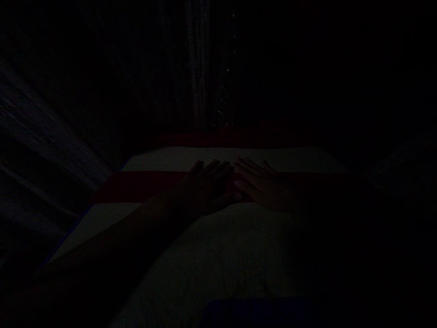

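Note:
In very dim light, my left hand (pixel 210 189) rests palm down with its fingers stretched out over a dark red band (pixel 136 187) on a pale cloth (pixel 221 255). My right hand (pixel 261 184) lies flat close beside it, fingers spread and pointing forward and inward. The fingertips of the two hands nearly meet; whether they touch I cannot tell. Nothing shows in either hand. My right forearm is lost in shadow.
Folded curtain-like fabric (pixel 44 123) hangs along the left. A pale strip (pixel 287 157) and a dark red border (pixel 232 139) lie beyond the hands. At the bottom edge is a dark blue patch (pixel 256 312). The right side is too dark to make out.

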{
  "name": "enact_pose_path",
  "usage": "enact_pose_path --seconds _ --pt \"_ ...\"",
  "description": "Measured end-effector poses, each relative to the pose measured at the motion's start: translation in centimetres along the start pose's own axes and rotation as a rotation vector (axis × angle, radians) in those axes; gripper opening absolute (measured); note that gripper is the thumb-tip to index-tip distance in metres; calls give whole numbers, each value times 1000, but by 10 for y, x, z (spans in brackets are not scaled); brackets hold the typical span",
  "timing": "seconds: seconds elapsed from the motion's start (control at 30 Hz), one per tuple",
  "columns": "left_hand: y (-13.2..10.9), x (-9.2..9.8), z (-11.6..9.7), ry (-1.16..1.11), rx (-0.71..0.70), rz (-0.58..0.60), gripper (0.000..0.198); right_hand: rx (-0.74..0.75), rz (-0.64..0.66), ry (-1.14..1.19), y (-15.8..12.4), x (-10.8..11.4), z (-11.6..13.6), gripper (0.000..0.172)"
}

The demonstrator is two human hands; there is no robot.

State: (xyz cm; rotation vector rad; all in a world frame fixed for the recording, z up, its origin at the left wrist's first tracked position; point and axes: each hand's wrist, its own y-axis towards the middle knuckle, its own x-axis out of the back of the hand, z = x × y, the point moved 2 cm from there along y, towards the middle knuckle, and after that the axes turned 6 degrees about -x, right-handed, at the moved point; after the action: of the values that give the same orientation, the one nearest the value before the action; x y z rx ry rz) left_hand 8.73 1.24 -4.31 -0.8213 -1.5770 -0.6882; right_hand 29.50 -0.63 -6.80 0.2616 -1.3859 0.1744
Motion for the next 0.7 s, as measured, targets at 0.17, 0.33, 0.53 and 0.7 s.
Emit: enact_pose_path --seconds 0.17,0.33,0.53,0.7 --pt "0 1 -2 3 -1 -4 85 -20 28 42 0 1 -1 72" --pt "-2 6 -4 21 -1 -9 77 -30 8 89 0 1 -2 74" --pt "-4 7 -6 -5 -50 -46 77 -52 -14 127 2 -3 -3 71" --pt "-1 1 -5 -44 -64 -22 82 9 -94 148 -2 16 2 62"
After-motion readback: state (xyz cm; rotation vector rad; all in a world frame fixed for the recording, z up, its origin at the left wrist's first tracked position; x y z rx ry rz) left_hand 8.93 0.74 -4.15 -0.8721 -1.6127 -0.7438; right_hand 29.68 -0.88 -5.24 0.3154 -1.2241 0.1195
